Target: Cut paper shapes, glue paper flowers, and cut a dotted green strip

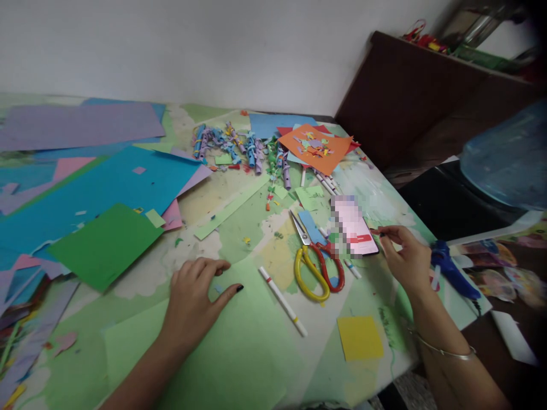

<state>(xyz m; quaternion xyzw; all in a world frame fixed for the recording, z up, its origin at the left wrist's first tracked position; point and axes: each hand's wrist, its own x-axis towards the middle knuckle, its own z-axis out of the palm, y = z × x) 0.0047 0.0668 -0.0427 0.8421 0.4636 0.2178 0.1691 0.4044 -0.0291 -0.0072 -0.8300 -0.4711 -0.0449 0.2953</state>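
My left hand point(197, 299) rests on a large light green paper sheet point(231, 364), its thumb and forefinger spread apart with nothing held. At the right edge of a lit phone point(363, 242), my right hand point(401, 256) has thumb and forefinger brought together. Whatever lies between those fingertips is too small to make out. Scissors point(314, 265) with one yellow and one red handle lie between the hands, blades pointing away and slightly parted. A white marker point(282, 300) with red and yellow bands lies beside the green sheet. Part of the phone screen is blurred out.
Coloured sheets, including a green one point(106, 245), cover the left side. Rolled paper pieces point(252, 151) stand near the wall beside an orange sheet point(314, 148) bearing scraps. A yellow square point(360, 338) lies near the front. A blue glue gun point(455, 273) sits at the right edge.
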